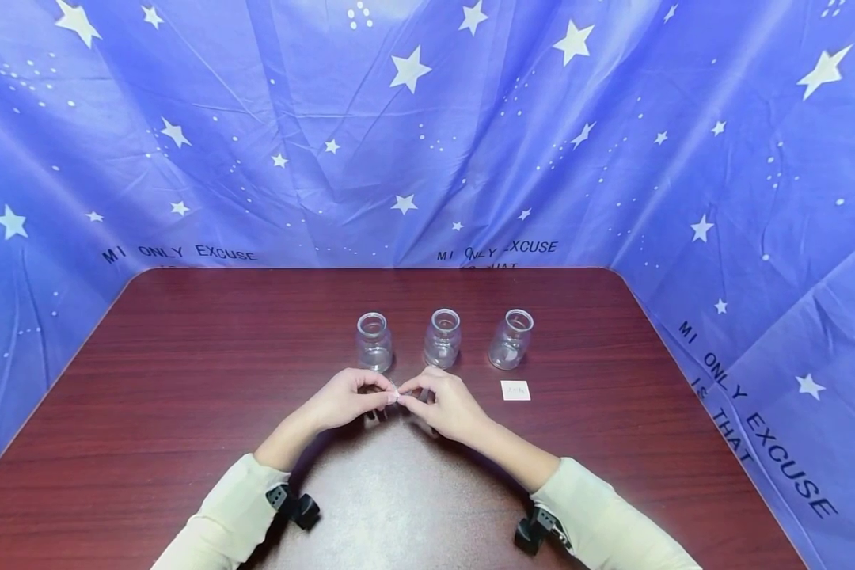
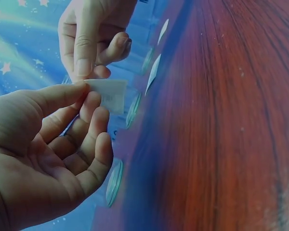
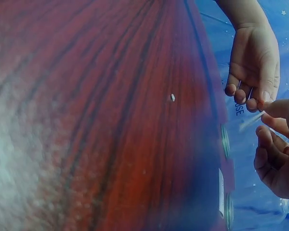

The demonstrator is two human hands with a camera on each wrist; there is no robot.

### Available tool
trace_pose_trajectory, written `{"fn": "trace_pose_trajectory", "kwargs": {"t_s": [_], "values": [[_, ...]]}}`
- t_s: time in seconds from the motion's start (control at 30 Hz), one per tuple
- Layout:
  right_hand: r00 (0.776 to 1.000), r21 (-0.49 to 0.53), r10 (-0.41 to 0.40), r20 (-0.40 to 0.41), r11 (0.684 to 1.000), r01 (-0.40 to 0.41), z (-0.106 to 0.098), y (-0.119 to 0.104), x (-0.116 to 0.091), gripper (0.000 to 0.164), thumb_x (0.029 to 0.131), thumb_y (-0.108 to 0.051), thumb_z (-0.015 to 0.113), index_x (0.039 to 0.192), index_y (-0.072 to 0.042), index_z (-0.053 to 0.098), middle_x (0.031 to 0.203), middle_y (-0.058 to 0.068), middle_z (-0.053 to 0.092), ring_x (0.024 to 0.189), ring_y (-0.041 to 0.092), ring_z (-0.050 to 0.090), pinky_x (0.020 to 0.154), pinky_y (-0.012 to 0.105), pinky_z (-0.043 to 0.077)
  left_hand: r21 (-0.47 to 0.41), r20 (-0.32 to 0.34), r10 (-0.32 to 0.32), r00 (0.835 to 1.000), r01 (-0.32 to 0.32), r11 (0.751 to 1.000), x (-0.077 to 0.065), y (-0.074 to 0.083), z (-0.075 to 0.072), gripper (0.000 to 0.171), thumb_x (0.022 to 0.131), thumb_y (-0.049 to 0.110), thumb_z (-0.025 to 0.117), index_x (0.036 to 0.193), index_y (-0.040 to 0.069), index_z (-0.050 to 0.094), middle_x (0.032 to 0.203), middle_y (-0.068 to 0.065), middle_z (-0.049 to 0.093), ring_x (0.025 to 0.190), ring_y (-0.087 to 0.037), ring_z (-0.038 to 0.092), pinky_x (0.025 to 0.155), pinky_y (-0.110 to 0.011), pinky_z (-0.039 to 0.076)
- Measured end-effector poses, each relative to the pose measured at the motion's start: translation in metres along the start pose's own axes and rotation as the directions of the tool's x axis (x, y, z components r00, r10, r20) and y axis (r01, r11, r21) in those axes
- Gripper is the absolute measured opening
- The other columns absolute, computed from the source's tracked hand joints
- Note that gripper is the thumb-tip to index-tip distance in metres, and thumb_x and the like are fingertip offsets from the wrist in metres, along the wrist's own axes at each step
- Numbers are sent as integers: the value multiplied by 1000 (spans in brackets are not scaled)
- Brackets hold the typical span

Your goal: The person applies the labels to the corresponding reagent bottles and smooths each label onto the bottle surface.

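Note:
Both hands meet just in front of three clear glass jars, fingertips together at a small white paper slip. The left hand pinches one corner of the slip between thumb and index finger, its other fingers loosely bent. From the other side the right hand pinches at that same corner. In the left wrist view, faint writing shows on the paper slip, which hangs flat from the fingertips. Nearest to the hands stand the left jar and the middle jar.
The right jar stands upright in the row. A white paper with marks lies in front of it. In the left wrist view, another white paper lies on the table. The dark red tabletop ends at a starry blue curtain.

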State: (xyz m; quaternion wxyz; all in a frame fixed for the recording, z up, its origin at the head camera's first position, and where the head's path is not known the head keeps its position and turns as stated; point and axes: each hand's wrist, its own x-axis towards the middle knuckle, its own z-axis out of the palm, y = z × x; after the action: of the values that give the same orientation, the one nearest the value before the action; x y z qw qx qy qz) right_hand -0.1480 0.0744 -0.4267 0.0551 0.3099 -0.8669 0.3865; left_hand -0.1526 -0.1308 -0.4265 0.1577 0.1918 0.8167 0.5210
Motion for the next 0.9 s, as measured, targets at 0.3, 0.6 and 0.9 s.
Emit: {"fn": "trace_pose_trajectory", "kwargs": {"t_s": [0.3,0.6,0.9], "values": [[999,79,49,0,996,-49,1,0,0,12,82,-21,71,89,-12,72,75,-3,60,61,1,50,55,16,45,3,-21,21,1000,-21,1000,1,-1,2,15,88,18,64,93,5,69,84,-16,69,72,-18,60,63,-21,48],[995,108,104,8,989,-104,-3,-2,0,13,83,-22,70,90,-12,72,76,-2,61,58,-1,47,53,16,42,-8,-32,18,999,-18,1000,1,2,3,16,87,19,65,93,4,69,84,-18,68,71,-14,58,63,-20,48],[992,91,123,-24,988,-121,-3,0,-2,8,84,-21,69,86,-13,71,74,-4,60,58,0,45,53,16,41,-29,-43,25,999,-27,999,1,3,4,17,86,18,65,94,2,69,85,-20,68,71,-12,58,63,-20,49]]}}
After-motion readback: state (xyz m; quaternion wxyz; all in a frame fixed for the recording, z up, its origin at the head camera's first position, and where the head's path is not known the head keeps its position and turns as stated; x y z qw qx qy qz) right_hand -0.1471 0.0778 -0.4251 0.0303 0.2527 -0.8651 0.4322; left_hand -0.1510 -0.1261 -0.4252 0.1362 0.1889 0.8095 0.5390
